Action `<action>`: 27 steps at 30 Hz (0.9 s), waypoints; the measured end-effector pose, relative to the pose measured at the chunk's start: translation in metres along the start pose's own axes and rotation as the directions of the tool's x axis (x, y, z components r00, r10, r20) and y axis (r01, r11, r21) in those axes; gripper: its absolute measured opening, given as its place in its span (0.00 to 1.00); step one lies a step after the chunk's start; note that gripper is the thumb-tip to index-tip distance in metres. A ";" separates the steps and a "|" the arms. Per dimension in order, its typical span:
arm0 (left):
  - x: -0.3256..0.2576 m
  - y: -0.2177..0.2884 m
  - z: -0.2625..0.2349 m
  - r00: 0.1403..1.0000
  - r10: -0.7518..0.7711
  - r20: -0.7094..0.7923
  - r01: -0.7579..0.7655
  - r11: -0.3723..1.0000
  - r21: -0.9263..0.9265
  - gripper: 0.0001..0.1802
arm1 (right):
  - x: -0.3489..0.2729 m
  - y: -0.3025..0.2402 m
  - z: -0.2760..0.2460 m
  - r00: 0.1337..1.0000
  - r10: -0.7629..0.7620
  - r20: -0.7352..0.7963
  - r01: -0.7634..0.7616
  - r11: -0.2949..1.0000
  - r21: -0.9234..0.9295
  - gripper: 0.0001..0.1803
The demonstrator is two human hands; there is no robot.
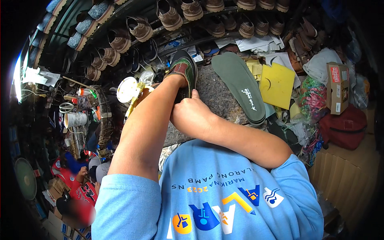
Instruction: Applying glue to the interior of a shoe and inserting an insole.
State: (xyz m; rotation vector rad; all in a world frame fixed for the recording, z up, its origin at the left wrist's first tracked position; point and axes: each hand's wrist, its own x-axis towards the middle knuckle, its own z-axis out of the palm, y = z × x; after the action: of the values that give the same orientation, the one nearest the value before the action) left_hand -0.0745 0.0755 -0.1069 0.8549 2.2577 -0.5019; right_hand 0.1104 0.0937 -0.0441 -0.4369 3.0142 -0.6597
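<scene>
A shoe with a dark toe, a brown panel and green sides stands over the grey worktop, its toe pointing away from me. My left hand reaches down inside it through the opening, so its fingers are hidden. At the heel end, my right hand is closed around the shoe's rear edge, with one digit pressed along the side. To the right lies a small stack of dark green insoles with pale lettering.
Yellow sheets and white papers lie beyond the insoles. At the right are a cardboard box and a red pouch. Brown shoes line shelves at the back. A round white lid sits left of my forearm. Another person is at lower left.
</scene>
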 end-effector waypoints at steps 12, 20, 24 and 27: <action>-0.049 0.020 0.002 0.982 0.185 -0.025 -0.182 0.978 0.099 0.20 | -0.013 0.003 0.003 1.000 -0.009 0.011 0.009 1.000 0.012 0.07; -0.170 -0.045 -0.046 0.932 0.291 -0.217 -0.355 0.602 -0.716 0.15 | -0.015 0.004 -0.010 0.999 0.002 0.042 0.002 0.995 -0.099 0.09; -0.200 -0.083 -0.001 0.879 0.271 -0.392 -0.474 0.587 -0.657 0.17 | -0.016 0.027 -0.044 0.952 -0.180 -0.248 0.157 0.982 -0.107 0.06; -0.207 -0.042 0.014 0.835 0.416 -0.360 -0.549 0.682 -0.484 0.18 | -0.001 0.045 -0.048 0.981 -0.185 -0.057 0.175 0.974 -0.146 0.06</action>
State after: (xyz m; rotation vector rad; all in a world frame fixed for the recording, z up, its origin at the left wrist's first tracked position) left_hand 0.0201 -0.0532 0.0325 1.1612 2.0518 0.5349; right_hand 0.0952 0.1522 -0.0192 -0.7146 3.1262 -0.4818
